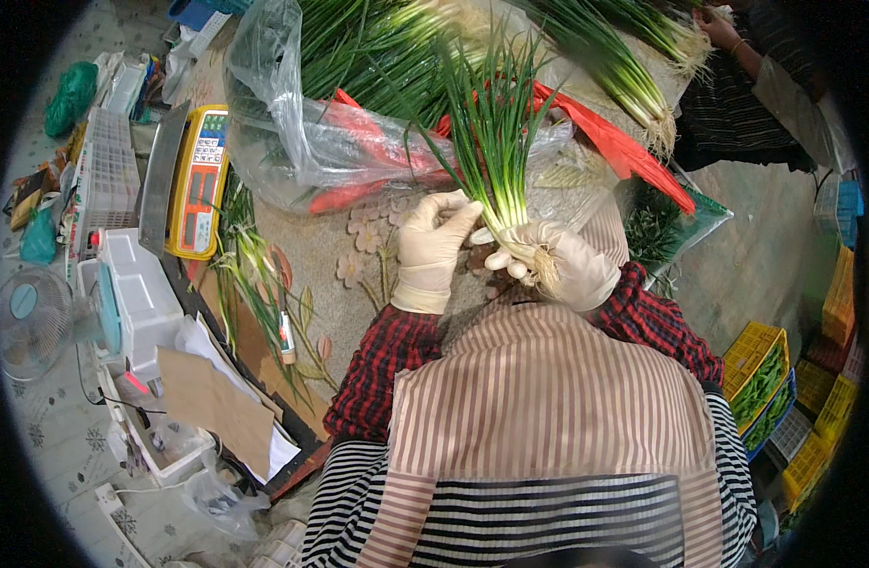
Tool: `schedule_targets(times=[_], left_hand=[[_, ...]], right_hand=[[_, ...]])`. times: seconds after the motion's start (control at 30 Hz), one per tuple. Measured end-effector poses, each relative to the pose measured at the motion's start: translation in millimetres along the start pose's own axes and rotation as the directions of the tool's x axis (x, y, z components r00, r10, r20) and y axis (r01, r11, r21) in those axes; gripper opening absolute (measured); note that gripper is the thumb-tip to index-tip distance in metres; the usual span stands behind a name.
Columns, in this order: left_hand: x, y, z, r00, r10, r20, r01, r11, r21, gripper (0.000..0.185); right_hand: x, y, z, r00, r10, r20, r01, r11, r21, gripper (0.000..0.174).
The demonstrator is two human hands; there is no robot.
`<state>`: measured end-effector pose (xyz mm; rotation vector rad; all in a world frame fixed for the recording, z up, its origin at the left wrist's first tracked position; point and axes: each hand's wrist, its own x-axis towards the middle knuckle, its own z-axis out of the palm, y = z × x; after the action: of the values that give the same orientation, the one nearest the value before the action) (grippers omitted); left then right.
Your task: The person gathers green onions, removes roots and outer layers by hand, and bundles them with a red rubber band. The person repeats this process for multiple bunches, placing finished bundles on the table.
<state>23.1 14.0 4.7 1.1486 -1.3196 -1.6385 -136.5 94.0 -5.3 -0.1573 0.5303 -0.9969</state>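
Note:
A bunch of green onions (505,177), leaves pointing away from me and roots towards me, is held in my right hand (566,259), which wears a pale glove and wraps around the white stem ends. Beside the stems is my left hand (434,245), gloved too, its thumb and forefinger close together at the bunch's left edge; whether they pinch a leaf is not clear. Beyond my hands lie a clear plastic bag (278,149), a red plastic bag (605,142) and a large heap of green onions (384,64). A few loose green onions (253,277) lie to the left near a knife (286,337).
A yellow digital scale (198,181) stands at the table's left edge. Further left are a fan (33,323) and a white foam box (139,298). At upper right, a co-worker's hand (718,28) touches another onion bunch (661,35). Yellow crates (754,355) with green vegetables stand at right.

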Motion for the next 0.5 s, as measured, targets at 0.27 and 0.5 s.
schedule_targets(times=[0.27, 0.5], left_hand=[[-7, 7, 2, 0.961, 0.251, 0.117, -0.266, 0.954, 0.138, 0.003], [-30, 23, -19, 0.973, 0.209, 0.098, -0.209, 0.978, -0.012, 0.006]], right_hand=[[1, 4, -5, 0.983, -0.182, 0.026, 0.177, 0.896, -0.408, 0.023], [1, 1, 0, 0.999, 0.005, -0.043, 0.000, 0.994, 0.108, 0.029]])
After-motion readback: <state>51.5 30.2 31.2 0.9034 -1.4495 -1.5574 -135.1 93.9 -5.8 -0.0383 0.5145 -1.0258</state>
